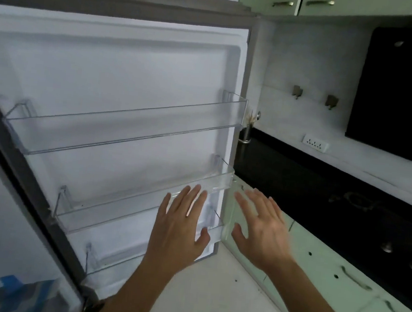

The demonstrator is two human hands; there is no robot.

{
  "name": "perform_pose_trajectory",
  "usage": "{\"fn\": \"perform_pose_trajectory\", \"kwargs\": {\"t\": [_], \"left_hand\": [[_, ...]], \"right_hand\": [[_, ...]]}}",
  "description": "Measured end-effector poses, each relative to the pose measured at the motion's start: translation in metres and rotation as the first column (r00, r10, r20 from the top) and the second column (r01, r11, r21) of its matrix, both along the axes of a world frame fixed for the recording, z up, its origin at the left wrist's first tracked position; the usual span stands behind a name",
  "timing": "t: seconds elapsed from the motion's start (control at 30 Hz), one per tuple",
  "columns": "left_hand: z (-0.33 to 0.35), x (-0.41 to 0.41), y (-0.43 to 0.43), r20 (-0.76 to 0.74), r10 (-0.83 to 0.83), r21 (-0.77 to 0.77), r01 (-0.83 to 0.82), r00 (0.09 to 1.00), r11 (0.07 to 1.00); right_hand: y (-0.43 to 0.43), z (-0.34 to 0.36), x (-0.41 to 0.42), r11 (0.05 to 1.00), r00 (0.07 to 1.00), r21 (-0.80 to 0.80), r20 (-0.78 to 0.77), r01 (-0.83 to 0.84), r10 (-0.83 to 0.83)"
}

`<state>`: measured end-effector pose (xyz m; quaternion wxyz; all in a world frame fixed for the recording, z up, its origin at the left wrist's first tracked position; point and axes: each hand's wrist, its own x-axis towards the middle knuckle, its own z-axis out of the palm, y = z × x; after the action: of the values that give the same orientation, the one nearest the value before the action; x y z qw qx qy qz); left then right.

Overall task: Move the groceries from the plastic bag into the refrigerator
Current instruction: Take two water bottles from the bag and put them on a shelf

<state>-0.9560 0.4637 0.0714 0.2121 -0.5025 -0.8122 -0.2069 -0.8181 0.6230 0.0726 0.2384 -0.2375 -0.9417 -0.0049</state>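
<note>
Refrigerator door (121,76) stands open — clear shelves bare; left hand (179,226) and right hand (263,233) spread, holding nothing.

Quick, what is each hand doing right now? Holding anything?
Left hand: open, fingers spread, holding nothing.
Right hand: open, fingers spread, holding nothing.

Single head-worn view, wide-angle. It faces forward and down from close range onto the white inner face of the open refrigerator door (111,74), which fills the left and centre of frame. Right of the door, farther off, lies the black kitchen counter (323,193).
</note>
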Motion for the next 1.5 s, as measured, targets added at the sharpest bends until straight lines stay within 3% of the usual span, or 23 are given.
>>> {"fn": "perform_pose_trajectory", "kwargs": {"t": [0.17, 0.33, 0.57, 0.8, 0.97, 1.2, 1.5], "left_hand": [[-0.019, 0.051, 0.033, 0.066, -0.181, -0.035, 0.184, 0.981, 0.982], [-0.039, 0.098, 0.059, 0.124, -0.295, -0.131, 0.310, 0.948, 0.942], [-0.070, 0.160, 0.086, 0.195, -0.520, -0.203, 0.553, 0.832, 0.808], [-0.083, 0.190, 0.102, 0.226, -0.710, -0.225, 0.745, 0.667, 0.628], [-0.094, 0.225, 0.096, 0.255, -0.830, -0.249, 0.863, 0.496, 0.439], [-0.087, 0.286, 0.084, 0.259, -0.927, -0.223, 0.951, 0.272, 0.216], [-0.081, 0.359, 0.073, 0.227, -0.970, -0.216, 0.975, 0.093, 0.043]], "right_hand": [[-0.006, -0.029, 0.076, 0.979, 0.981, -0.079, -0.026, 0.189, -0.191], [-0.015, -0.054, 0.152, 0.918, 0.927, -0.133, 0.077, 0.375, -0.367], [-0.034, -0.074, 0.220, 0.793, 0.809, -0.164, 0.109, 0.587, -0.577], [-0.081, -0.080, 0.254, 0.562, 0.581, -0.165, 0.113, 0.811, -0.806], [-0.133, -0.091, 0.283, 0.362, 0.385, -0.168, 0.132, 0.917, -0.913], [-0.197, -0.088, 0.318, 0.114, 0.144, -0.161, 0.192, 0.980, -0.971], [-0.240, -0.083, 0.361, -0.078, -0.046, -0.176, 0.182, 0.981, -0.982]]}}
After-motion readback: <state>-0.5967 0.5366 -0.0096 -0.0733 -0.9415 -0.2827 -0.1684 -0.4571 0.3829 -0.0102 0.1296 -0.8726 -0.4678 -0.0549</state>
